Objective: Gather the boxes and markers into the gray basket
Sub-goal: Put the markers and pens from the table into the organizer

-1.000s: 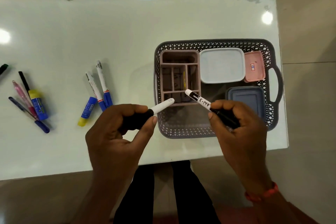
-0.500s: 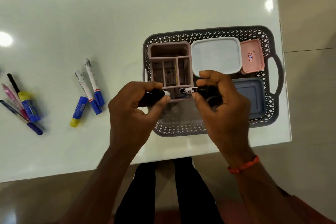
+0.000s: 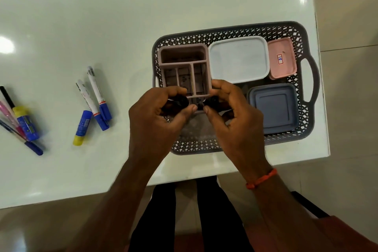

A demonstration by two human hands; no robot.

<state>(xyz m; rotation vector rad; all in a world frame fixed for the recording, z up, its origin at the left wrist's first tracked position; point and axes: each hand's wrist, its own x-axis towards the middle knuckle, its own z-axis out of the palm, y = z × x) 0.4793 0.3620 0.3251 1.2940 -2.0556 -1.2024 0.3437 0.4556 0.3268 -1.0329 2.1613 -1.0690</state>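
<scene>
A: Why were the hands over the basket [image 3: 304,116]?
B: The left hand [image 3: 155,116] and right hand [image 3: 233,120] each gripped a black marker [image 3: 179,102], probably aiming for the organizer's [image 3: 183,63] slots. Other markers [image 3: 96,96] lay left on the desk [image 3: 122,26].

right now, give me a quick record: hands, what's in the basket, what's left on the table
left hand: grips a black marker
right hand: grips a second black marker
position: both above the pink organizer's near edge
gray basket: holds pink organizer, white box, pink box, blue-gray box
table: two blue-capped markers, glue stick, more pens at far left
</scene>
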